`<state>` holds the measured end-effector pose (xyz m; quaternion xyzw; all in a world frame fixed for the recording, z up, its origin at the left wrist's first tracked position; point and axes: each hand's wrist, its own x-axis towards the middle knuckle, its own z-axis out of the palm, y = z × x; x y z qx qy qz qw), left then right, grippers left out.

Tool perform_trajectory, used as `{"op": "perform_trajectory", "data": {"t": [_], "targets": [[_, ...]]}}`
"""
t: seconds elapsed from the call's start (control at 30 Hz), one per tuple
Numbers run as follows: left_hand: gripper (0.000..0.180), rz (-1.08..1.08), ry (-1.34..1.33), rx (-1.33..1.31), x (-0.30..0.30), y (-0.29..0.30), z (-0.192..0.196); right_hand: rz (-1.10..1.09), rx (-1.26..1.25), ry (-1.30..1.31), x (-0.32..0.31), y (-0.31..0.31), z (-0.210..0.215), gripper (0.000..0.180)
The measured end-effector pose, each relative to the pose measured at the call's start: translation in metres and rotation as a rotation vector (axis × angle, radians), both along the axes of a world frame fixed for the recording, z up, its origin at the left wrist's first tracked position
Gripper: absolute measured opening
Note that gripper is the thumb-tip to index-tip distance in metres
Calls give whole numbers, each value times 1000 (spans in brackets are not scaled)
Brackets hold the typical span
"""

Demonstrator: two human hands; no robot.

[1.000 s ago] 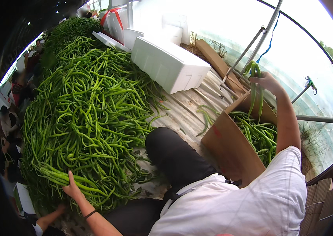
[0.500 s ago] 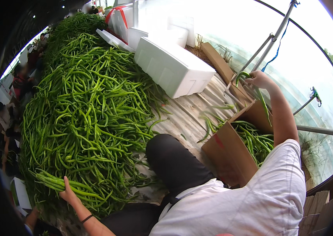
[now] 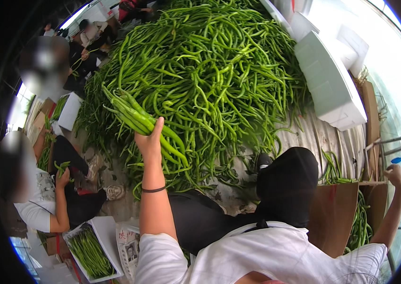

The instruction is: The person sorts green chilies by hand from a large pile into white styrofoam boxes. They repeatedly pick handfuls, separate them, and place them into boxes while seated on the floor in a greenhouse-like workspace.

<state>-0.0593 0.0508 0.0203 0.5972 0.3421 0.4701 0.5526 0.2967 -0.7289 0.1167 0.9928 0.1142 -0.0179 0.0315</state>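
Above heaped green peppers (image 3: pixel 210 75), the left hand (image 3: pixel 149 142) clasps a bunch (image 3: pixel 133 116); whether the right hand (image 3: pixel 394 174) holds any is unclear.

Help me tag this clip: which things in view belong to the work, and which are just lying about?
Apparently in use:
pepper bundle, held in the left hand
pepper heap
cardboard box near the right hand

Seemingly just lying about:
big white foam box
cardboard strip

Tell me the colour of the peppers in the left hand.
The peppers are green, clearest in the head view.
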Motion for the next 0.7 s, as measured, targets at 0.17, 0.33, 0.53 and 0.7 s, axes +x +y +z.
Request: {"op": "perform_trajectory", "data": {"t": [0.17,0.33,0.53,0.7], "targets": [[30,32,-315,-141,-20,-20,15,392,299,296,28,313,-46,27],[28,75,-245,-114,-22,-15,10,821,64,652,19,550,-151,35],[32,-58,-298,-291,-11,-9,6,755,99,644,-8,682,-290,52],[32,-302,-367,-527,-2,-6,4,439,360,1113,-3,672,-296,28]]}}
